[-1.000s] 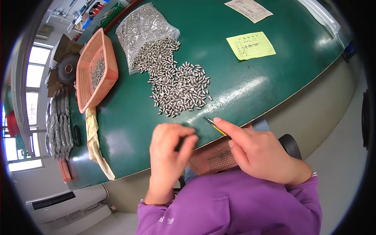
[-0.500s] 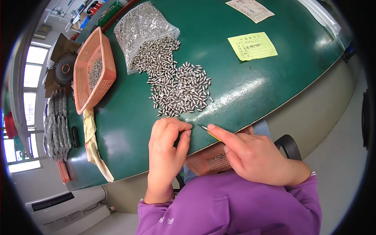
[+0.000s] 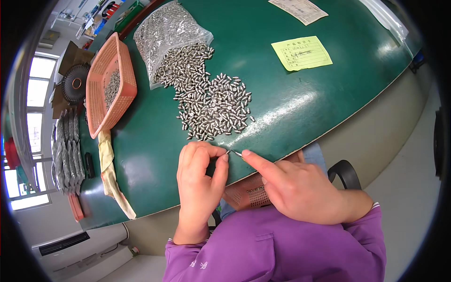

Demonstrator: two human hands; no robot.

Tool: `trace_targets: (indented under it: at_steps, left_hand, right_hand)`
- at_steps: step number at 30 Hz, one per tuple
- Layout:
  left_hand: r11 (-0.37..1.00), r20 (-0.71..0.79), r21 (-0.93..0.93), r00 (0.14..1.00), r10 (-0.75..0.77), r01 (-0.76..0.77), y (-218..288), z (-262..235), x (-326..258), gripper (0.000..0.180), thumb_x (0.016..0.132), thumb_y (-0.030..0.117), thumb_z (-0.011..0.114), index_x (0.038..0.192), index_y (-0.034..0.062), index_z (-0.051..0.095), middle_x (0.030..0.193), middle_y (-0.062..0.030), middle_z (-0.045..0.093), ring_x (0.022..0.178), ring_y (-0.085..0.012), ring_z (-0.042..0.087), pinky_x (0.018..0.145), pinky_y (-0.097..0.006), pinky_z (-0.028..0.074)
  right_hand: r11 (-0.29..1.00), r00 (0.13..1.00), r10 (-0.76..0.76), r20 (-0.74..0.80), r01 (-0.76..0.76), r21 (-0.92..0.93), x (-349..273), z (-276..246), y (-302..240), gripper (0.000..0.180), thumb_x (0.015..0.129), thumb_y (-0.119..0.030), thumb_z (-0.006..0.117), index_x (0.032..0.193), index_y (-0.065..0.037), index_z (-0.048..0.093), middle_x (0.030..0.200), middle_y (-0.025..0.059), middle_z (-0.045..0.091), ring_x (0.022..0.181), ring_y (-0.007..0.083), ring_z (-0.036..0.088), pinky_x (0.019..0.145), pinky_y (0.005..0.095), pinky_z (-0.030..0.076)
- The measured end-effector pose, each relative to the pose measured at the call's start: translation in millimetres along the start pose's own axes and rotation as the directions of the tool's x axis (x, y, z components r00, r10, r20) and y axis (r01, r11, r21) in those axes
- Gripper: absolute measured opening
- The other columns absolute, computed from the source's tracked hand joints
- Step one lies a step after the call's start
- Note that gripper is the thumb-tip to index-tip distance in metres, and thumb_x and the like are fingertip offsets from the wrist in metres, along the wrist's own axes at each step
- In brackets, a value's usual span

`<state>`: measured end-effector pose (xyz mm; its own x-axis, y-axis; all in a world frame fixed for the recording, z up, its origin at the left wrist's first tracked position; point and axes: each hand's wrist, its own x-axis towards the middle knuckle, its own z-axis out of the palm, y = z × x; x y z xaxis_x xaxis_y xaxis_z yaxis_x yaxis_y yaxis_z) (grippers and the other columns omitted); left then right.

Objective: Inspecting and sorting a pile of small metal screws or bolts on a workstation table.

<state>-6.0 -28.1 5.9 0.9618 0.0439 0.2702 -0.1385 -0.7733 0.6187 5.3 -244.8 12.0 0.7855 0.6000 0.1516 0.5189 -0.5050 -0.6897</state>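
Observation:
My left hand [image 3: 203, 169] is closed in a pinch near the table's front edge. A tiny metal part [image 3: 228, 152] shows between thumb and forefinger. In my right hand [image 3: 300, 188] is a slim pointed tool [image 3: 238, 153], its forefinger stretched along it. The tip points left at the small part, with a narrow gap visible between them; the handle is hidden by the fingers. Just beyond both hands lies a heap of small silvery bullet-shaped metal parts [image 3: 218, 105]. They spill from an opened clear plastic bag [image 3: 171, 33] full of more.
A pink plastic basket [image 3: 130, 89] holding metal parts stands left of the heap. Below the table edge is another pink basket [image 3: 242, 195]. A yellow card [image 3: 303, 54] and a pale paper slip [image 3: 300, 9] lie farther right. At left are a cloth strip [image 3: 109, 169] and several filled bags [image 3: 67, 150].
The tool has come slightly left, closer to my left fingertips, and its yellow handle is now covered by my right hand. The small part has come into sight between my left fingers.

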Motion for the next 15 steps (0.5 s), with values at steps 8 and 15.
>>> trace_targets:
  at_steps: [8,15]
  left_hand:
    - [0.996,-0.014,0.027,0.996,0.089,-0.089,-2.0,1.5,1.7,0.016,0.079,-0.009,0.073,0.087,0.0003,0.062,0.088,-0.009,0.059,0.079,-0.0209,0.059,0.065,-0.03,0.05]
    - [0.996,-0.012,0.008,0.996,0.087,-0.087,-1.7,1.1,3.4,0.017,0.078,-0.009,0.073,0.085,0.0006,0.062,0.084,-0.0088,0.06,0.078,-0.022,0.059,0.065,-0.032,0.049]
  right_hand:
    - [0.997,0.997,-0.078,0.003,0.078,-0.006,2.0,4.0,2.8,0.062,0.09,-0.01,0.065,0.149,0.001,0.048,0.075,0.0132,0.062,0.064,0.0287,0.065,0.062,0.0394,0.055]
    - [0.989,0.991,-0.113,0.07,0.118,-0.083,4.4,-0.7,1.9,0.068,0.084,-0.007,0.063,0.149,0.003,0.047,0.073,0.0137,0.061,0.064,0.0271,0.066,0.061,0.0388,0.054]
